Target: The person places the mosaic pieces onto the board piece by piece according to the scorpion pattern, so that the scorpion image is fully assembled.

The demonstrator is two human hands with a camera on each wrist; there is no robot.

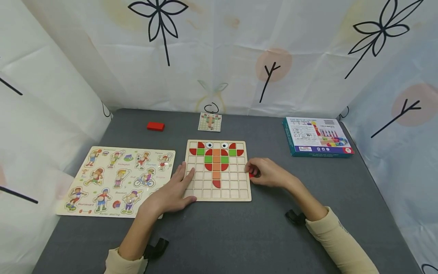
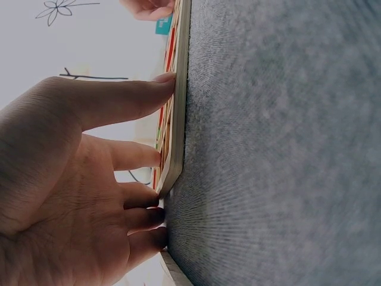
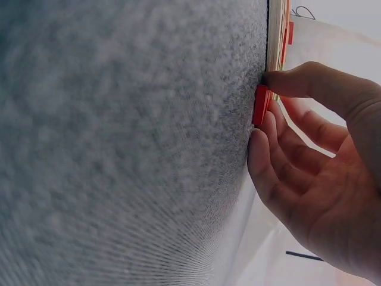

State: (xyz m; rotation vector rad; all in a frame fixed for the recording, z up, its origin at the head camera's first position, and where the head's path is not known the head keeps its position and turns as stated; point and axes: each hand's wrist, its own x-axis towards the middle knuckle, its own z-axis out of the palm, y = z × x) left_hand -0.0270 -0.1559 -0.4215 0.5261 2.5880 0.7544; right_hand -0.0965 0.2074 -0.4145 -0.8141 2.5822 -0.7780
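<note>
A square wooden grid board [image 1: 202,190] lies on the table, with red, green and orange tiles and two eye tiles forming a figure. My left hand [image 1: 174,192] rests at its left edge, fingers spread and fairly straight; in the left wrist view the thumb [image 2: 128,98] touches the board's side. Beside the right edge, my right hand [image 1: 268,172] pinches a small red block [image 3: 260,105] between thumb and fingers, low at the table surface. Much of that block is hidden by the fingers in the head view.
A puzzle board with sports figures [image 1: 116,182] lies at the left, partly under my left forearm. Behind stand a red block [image 1: 155,126] and a small pattern card [image 1: 210,122]. A boxed set [image 1: 318,137] sits at the back right. Patterned cloth [image 1: 232,57] walls the table.
</note>
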